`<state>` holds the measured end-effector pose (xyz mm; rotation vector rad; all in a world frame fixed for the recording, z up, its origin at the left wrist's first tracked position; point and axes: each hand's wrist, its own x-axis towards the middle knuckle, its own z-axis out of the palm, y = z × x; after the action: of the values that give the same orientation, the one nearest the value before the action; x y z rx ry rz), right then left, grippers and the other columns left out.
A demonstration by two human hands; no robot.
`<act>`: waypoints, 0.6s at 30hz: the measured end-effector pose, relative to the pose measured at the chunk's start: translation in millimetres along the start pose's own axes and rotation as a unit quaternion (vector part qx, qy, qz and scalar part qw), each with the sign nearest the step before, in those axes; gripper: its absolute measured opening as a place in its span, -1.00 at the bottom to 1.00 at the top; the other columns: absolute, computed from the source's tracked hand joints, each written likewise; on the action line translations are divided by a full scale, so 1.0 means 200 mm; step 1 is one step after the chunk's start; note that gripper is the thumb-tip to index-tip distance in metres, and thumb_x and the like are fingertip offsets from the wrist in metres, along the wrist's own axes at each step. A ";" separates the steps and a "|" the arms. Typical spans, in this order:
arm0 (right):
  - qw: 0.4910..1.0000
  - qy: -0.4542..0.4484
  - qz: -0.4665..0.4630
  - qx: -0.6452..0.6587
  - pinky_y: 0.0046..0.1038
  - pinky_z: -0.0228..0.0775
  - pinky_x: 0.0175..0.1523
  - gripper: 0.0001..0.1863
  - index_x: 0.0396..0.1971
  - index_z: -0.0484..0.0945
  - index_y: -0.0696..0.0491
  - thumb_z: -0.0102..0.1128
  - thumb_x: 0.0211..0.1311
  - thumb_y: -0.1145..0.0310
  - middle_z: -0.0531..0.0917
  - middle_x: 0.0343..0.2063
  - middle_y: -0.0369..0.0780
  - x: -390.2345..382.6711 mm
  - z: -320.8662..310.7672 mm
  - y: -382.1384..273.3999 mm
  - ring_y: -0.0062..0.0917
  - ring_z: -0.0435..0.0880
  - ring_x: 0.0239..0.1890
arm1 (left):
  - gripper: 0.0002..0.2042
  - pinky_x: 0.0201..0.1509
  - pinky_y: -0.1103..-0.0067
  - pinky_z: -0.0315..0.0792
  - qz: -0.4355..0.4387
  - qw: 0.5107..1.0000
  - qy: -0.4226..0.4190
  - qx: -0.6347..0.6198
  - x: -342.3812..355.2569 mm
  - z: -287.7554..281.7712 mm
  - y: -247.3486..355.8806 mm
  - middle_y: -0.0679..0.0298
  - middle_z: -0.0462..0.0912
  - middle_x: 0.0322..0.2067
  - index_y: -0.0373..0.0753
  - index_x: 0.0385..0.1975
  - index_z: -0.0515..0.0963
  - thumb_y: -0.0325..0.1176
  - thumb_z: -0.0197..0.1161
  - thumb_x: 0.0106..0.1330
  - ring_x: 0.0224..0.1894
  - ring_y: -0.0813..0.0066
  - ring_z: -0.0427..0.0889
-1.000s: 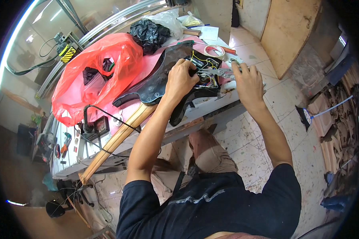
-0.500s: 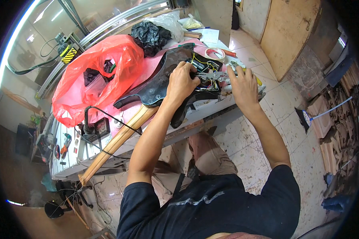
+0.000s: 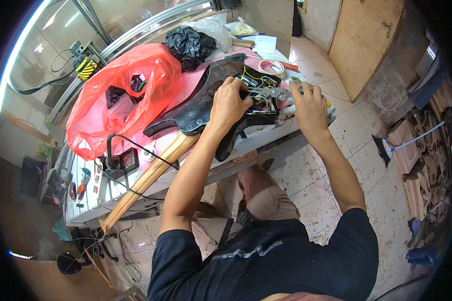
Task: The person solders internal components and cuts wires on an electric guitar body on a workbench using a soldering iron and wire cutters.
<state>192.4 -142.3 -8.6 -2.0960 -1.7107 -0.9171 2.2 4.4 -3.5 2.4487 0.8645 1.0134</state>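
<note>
A black electric guitar [image 3: 191, 115] lies back up on the bench, its pale wooden neck [image 3: 150, 178] pointing toward me at lower left. At the right end of the body is an open cavity [image 3: 260, 75] with yellow and other wires and electronic parts. My left hand [image 3: 231, 103] is at the cavity's left side, fingers curled together on something hidden beneath them. My right hand [image 3: 310, 108] grips a silver plier-like tool [image 3: 281, 93] with yellow handles, whose jaws reach over the cavity toward my left fingers. Exactly what lies between the jaws is too small to tell.
A red plastic bag [image 3: 150, 65], black bag [image 3: 186, 47], tape roll [image 3: 270, 66] and black power box [image 3: 128, 160] with cables share the pink-covered bench [image 3: 74, 200]. A machine with a striped guard [image 3: 87, 68] is behind. A broom [image 3: 386, 148] and wood pieces [image 3: 407, 140] are at right.
Both hands have shifted slightly down since a second ago. The tool's yellow handle now shows beside my right fingers, with its jaws still over the cavity.
</note>
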 end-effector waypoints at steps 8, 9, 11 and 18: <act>1.000 -0.019 0.008 -0.012 -0.25 0.56 -0.13 -0.66 0.01 0.56 0.01 0.20 0.20 0.46 0.60 -0.14 -0.20 -0.02 -0.03 0.02 -0.25 0.60 -0.08 | -0.73 -0.01 0.27 0.52 -0.005 1.000 -0.009 0.000 0.00 0.00 0.00 -0.02 0.65 -0.22 -0.39 -0.29 0.64 -0.41 0.39 0.01 -0.15 -0.05 0.67; 1.000 -0.020 0.008 -0.012 -0.25 0.56 -0.13 -0.66 0.01 0.56 0.01 0.20 0.20 0.46 0.60 -0.14 -0.20 -0.03 -0.03 0.02 -0.25 0.60 -0.08 | -0.73 -0.01 0.28 0.53 -0.003 1.000 -0.005 -0.003 0.00 0.00 0.00 -0.02 0.65 -0.22 -0.39 -0.29 0.64 -0.41 0.39 0.01 -0.15 -0.04 0.67; 1.000 -0.014 0.005 -0.019 -0.27 0.56 -0.16 -0.66 0.01 0.55 0.01 0.20 0.21 0.45 0.60 -0.15 -0.20 -0.03 -0.02 0.01 -0.25 0.60 -0.09 | -0.73 -0.02 0.28 0.53 0.001 1.000 -0.001 -0.006 0.00 0.00 0.01 -0.02 0.65 -0.22 -0.38 -0.29 0.64 -0.41 0.39 0.00 -0.16 -0.04 0.67; 0.999 -0.017 0.004 -0.028 -0.28 0.57 -0.17 -0.66 0.03 0.55 0.01 0.19 0.22 0.45 0.59 -0.15 -0.19 -0.04 -0.02 0.00 -0.25 0.59 -0.10 | -0.73 -0.07 0.31 0.53 -0.007 1.000 -0.006 -0.003 0.00 0.00 0.01 0.00 0.63 -0.25 -0.38 -0.29 0.64 -0.41 0.40 0.00 -0.22 0.01 0.66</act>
<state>191.0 -150.5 -10.7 -2.1648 -1.7121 -0.9435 2.8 3.7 -2.3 2.4383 0.8726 0.9949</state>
